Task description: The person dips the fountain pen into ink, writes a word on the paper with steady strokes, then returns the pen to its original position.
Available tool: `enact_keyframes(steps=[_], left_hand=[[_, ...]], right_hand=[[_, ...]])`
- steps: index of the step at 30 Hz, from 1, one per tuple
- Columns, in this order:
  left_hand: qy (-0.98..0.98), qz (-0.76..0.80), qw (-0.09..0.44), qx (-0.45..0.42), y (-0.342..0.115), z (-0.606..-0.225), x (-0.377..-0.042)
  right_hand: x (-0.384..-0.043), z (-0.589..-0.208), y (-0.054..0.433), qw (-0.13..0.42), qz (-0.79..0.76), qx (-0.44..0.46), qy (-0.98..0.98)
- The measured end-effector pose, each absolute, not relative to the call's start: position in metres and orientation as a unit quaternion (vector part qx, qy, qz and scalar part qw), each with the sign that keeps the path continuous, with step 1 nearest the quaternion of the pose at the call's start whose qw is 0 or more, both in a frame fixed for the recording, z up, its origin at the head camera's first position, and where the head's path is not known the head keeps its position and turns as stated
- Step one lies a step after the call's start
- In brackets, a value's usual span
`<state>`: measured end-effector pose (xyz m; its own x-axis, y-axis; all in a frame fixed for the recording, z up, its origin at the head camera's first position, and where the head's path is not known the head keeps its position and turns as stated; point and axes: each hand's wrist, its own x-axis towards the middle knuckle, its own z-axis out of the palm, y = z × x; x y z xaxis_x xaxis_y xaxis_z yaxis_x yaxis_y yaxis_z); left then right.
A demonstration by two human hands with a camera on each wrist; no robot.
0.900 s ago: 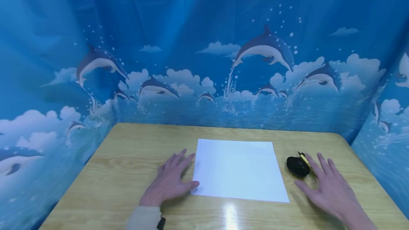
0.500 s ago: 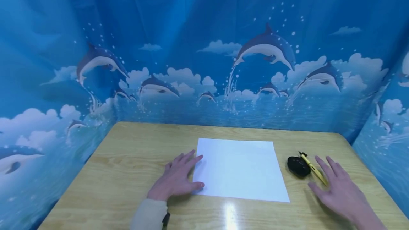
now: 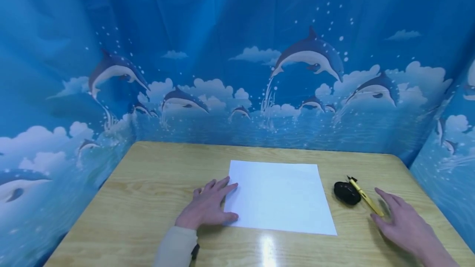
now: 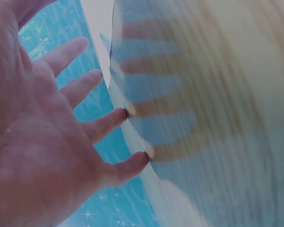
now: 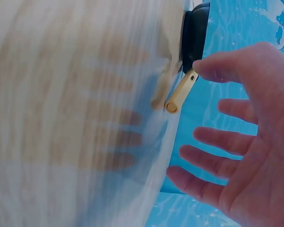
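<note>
A blank white sheet of paper lies flat on the wooden table. My left hand is spread over the paper's left edge, thumb and index finger overlapping it. In the left wrist view, fingertips of the left hand meet their reflections at the glossy tabletop. My right hand, fingers apart and holding nothing, is beside the near end of a yellow pen with a dark pointed tip. The pen lies against a glossy black rounded object. In the right wrist view, the thumb overlaps the black object near the yellow pen.
The light wooden table has rounded far corners. Behind and at both sides hangs a blue curtain printed with dolphins and clouds. A light glare shows on the tabletop in front of the paper.
My right hand has drawn back to the right and nearer, uncovering the yellow pen. My left hand has shifted right onto the paper's left edge.
</note>
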<state>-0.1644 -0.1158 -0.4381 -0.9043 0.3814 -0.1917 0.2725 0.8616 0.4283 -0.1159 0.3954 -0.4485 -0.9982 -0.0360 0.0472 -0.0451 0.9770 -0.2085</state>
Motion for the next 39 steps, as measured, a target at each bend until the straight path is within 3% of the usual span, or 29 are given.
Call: enact_keyframes(steps=[39], left_hand=[[0.958,0.183,0.133,0.175,-0.116,-0.435,-0.163]], right_hand=[[-0.132,-0.455,0.404,0.005,0.106,0.02,-0.994]])
